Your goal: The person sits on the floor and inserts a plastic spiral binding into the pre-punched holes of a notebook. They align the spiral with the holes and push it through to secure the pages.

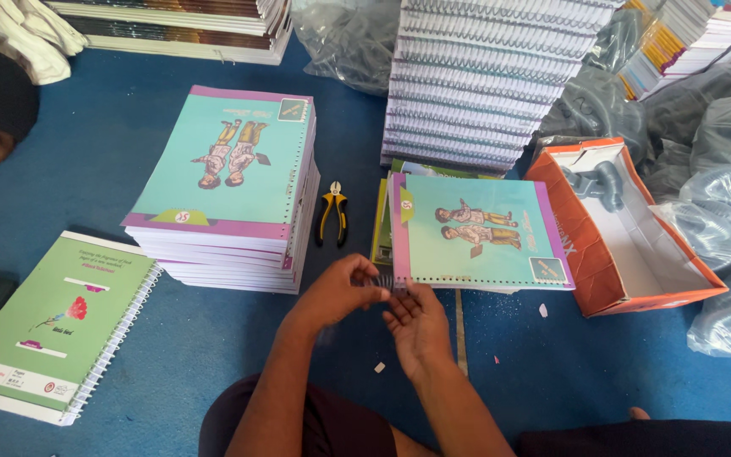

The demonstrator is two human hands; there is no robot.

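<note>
Wire coil (pixel 385 280) half-hidden between hands

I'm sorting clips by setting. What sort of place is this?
Probably a small notebook-binding workshop on the floor: stacks of spiral-bound notebooks, pliers, and both hands working a wire coil into a book.

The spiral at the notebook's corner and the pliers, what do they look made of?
Spiral: seems thin metal wire, silvery coils, though coated plastic is possible. Pliers: dark metal jaws, with yellow-and-black handles that look like rubber or plastic sleeves.
</note>
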